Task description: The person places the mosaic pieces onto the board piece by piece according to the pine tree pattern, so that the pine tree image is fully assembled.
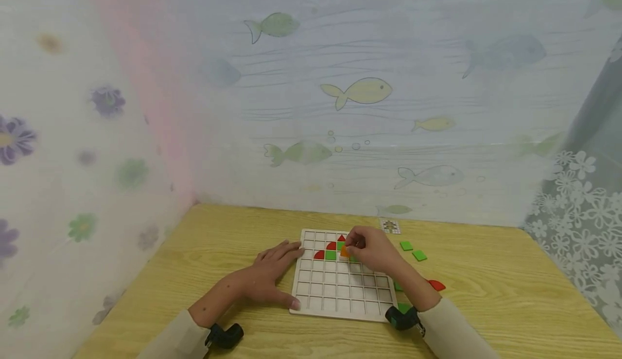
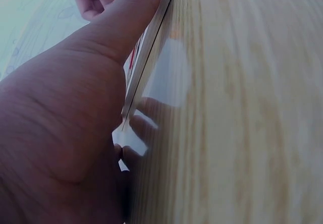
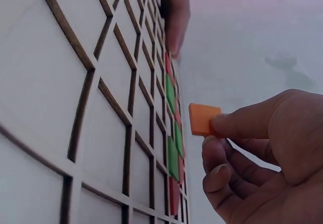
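Note:
My right hand (image 1: 374, 250) pinches an orange square tile (image 3: 202, 119) between thumb and fingers, just above the wooden grid board (image 1: 330, 294). In the right wrist view a gap shows between the tile and the board. Set in the upper cells are a red triangle (image 1: 342, 237), red quarter-round tiles (image 1: 319, 255) and green square tiles (image 1: 331, 255); part of this row is hidden behind my right hand. My left hand (image 1: 272, 277) lies along the board's left side, fingers extended, its thumb at the lower left corner and its fingertips touching the upper edge area.
Loose green squares (image 1: 406, 246) and a red rounded tile (image 1: 436, 285) lie on the wood-grain table (image 1: 491, 294) right of the board. A small patterned card (image 1: 390, 226) lies behind it. Fish-printed fabric (image 1: 301, 94) hangs at the table's back.

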`<action>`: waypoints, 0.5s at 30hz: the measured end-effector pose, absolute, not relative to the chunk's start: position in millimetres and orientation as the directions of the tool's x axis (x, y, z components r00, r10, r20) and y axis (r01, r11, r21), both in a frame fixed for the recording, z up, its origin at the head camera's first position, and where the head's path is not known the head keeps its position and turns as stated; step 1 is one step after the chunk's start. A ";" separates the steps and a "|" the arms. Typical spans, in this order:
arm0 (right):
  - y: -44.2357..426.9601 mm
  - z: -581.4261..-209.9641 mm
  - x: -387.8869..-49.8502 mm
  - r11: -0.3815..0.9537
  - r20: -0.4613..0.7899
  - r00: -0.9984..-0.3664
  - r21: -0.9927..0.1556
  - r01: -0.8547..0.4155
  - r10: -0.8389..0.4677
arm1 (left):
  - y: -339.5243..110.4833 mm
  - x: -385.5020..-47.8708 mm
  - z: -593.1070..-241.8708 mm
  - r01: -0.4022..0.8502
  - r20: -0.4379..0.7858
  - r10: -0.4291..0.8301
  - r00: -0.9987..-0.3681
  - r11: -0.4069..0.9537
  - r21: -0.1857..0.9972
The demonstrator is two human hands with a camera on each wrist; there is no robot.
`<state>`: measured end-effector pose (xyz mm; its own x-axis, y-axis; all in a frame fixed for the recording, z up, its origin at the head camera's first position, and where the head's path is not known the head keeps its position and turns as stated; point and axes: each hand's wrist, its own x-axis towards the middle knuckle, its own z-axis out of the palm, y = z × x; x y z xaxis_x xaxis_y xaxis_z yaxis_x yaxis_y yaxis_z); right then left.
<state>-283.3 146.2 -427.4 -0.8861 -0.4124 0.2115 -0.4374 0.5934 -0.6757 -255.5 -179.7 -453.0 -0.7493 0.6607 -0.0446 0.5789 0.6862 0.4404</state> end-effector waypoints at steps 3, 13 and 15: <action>143.3 -427.1 -283.9 0.585 0.208 -0.887 -0.686 -0.432 -0.411 | -179.8 -256.2 -452.7 0.579 -0.033 0.659 -0.752 0.683 0.444; 140.4 -438.0 -287.9 0.596 0.218 -0.889 -0.675 -0.435 -0.402 | -180.7 -257.9 -455.0 0.571 -0.016 0.652 -0.758 0.675 0.467; 140.0 -439.7 -288.1 0.601 0.216 -0.893 -0.675 -0.428 -0.394 | -181.2 -258.5 -455.8 0.573 -0.014 0.653 -0.758 0.674 0.466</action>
